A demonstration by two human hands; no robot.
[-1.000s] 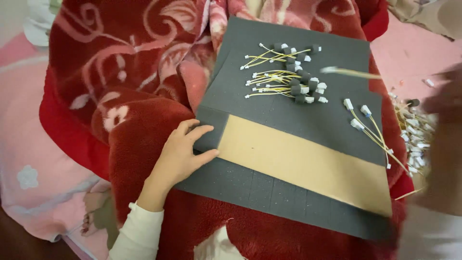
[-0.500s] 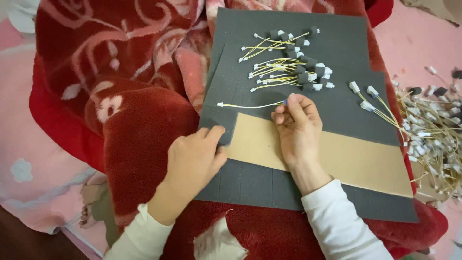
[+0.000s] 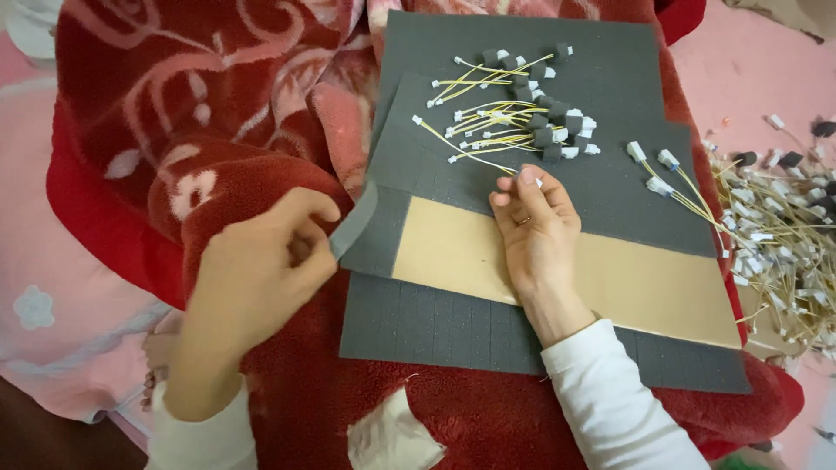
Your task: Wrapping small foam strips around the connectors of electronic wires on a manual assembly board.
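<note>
A red patterned blanket [image 3: 218, 130] covers the lap and carries a dark grey foam sheet [image 3: 522, 52] scored into small squares. A tan backing strip [image 3: 636, 283] shows across its near part where foam is gone. At the right edge of the scene lies a loose heap of wire leads [image 3: 784, 235]. A smaller cluster of yellow wire leads with foam blocks [image 3: 514, 117] sits at the far middle of the sheet.

The left hand [image 3: 257, 283] pinches a narrow grey foam strip [image 3: 353, 222] between thumb and fingers, closed on its lower end at the sheet's left edge. The strip looks light, soft and easy to tear, best held close to where it joins the sheet. The right hand [image 3: 535, 231] presses its fingertips on one yellow wire lead [image 3: 461, 148], pinning it flat rather than gripping it.
</note>
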